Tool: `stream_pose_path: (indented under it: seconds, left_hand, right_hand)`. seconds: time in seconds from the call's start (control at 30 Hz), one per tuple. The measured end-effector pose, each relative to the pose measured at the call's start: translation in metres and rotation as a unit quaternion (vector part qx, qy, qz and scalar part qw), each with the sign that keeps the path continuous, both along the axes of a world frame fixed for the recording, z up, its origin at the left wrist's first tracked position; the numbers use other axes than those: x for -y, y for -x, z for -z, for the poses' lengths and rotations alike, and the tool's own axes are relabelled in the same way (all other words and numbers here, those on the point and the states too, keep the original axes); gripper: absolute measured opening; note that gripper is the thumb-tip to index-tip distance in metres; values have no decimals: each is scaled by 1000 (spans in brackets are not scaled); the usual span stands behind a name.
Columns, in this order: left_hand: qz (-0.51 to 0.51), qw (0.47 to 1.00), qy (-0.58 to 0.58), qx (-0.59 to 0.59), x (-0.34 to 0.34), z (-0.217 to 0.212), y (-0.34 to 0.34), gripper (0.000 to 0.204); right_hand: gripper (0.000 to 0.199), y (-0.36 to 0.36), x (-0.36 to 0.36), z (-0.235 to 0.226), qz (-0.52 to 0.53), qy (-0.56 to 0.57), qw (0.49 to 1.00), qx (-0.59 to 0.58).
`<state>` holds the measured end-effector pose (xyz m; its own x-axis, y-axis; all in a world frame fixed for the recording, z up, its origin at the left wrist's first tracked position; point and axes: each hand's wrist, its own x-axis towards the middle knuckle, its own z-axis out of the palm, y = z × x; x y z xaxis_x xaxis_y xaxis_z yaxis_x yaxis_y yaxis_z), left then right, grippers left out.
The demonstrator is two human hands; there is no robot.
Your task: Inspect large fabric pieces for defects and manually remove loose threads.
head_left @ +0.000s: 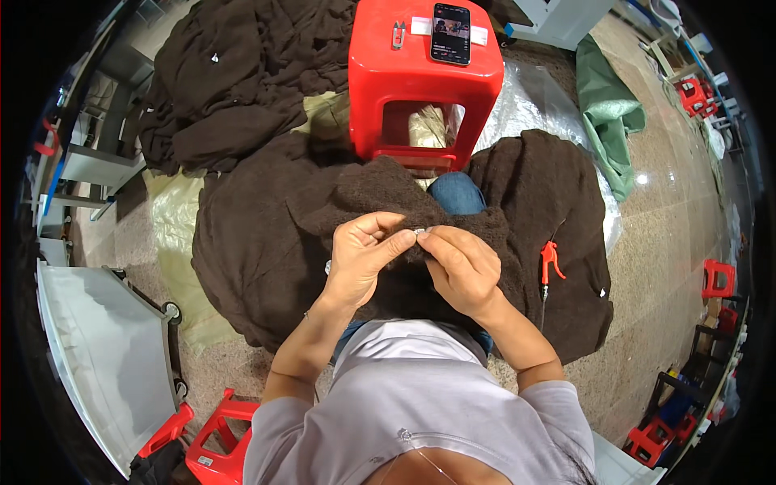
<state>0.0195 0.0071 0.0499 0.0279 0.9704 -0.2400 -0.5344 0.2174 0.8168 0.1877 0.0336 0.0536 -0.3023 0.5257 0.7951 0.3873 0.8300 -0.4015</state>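
Dark brown fuzzy cloth point(267, 234) lies across my lap in thick folds. Above it, my left hand point(365, 246) is closed, thumb and fingers pinching a raised part of the cloth. My right hand point(465, 267) meets it fingertip to fingertip, also closed in a pinch. A small white tag-like piece point(419, 231) shows between the fingertips; its details are too small to make out. On the cloth to the right of my right hand rests a red air blow gun point(551, 260) with a thin hose.
Ahead stands a red plastic stool point(427, 89) bearing a phone point(450, 34) and thread snips point(398, 35). More brown cloth point(234, 81) is heaped at the far left. A white wheeled cart point(109, 356) and another red stool point(220, 440) stand at the near left. Green sheeting point(605, 113) lies at the far right.
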Motion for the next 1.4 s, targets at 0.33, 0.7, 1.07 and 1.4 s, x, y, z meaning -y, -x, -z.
stream_pose_path:
  seconds: [0.33,0.7,1.07,1.4]
  left_hand:
    - [108,939,-194,-262,-1,-6,22,14]
    - [-178,922,-194,-285,21,14,-17,10]
    - [-134,861,-277,-404,10,14,-10,30]
    - [-155,869,-269,-386,6,21,-12,28]
  right_hand:
    - [20,-18,-28,-29,-242,498,832,30]
    - [23,22,9,9,10,107,994,25]
    - [25,24,12,21,69,26,997,34]
    - [34,22,9,21,17,67,998,12]
